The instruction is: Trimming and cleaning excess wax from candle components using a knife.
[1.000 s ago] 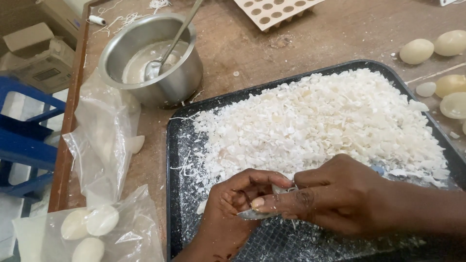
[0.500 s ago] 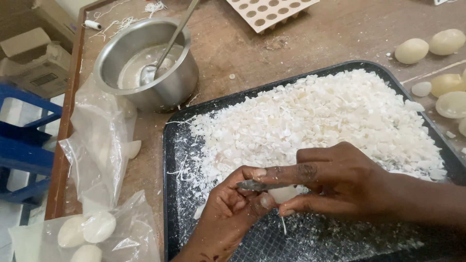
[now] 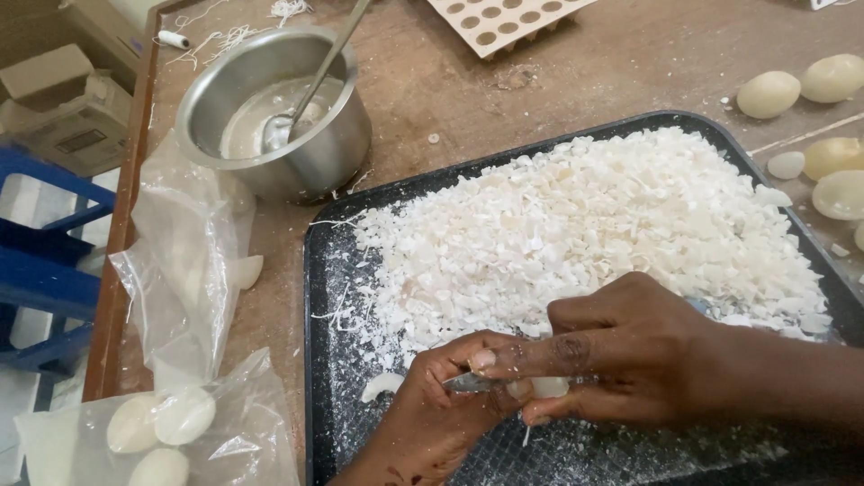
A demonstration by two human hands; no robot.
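Clear plastic bags (image 3: pixel 193 360) at the table's left edge (pale ovals inside); cardboard box (image 3: pixel 63 94) beyond.

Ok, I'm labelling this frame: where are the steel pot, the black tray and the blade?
Pot (image 3: pixel 335 151): head view, outer wall.
Tray (image 3: pixel 326 360): head view, bare left floor.
Blade (image 3: pixel 463 382): head view, metal showing between the hands.

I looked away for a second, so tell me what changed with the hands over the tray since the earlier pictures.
Little changed. The right hand slid slightly left, its forefinger now stretched along the small blade over the left hand, which keeps its grip on the white piece. A curled shaving now lies on the black tray. The flake heap, steel pot and bags stayed put.
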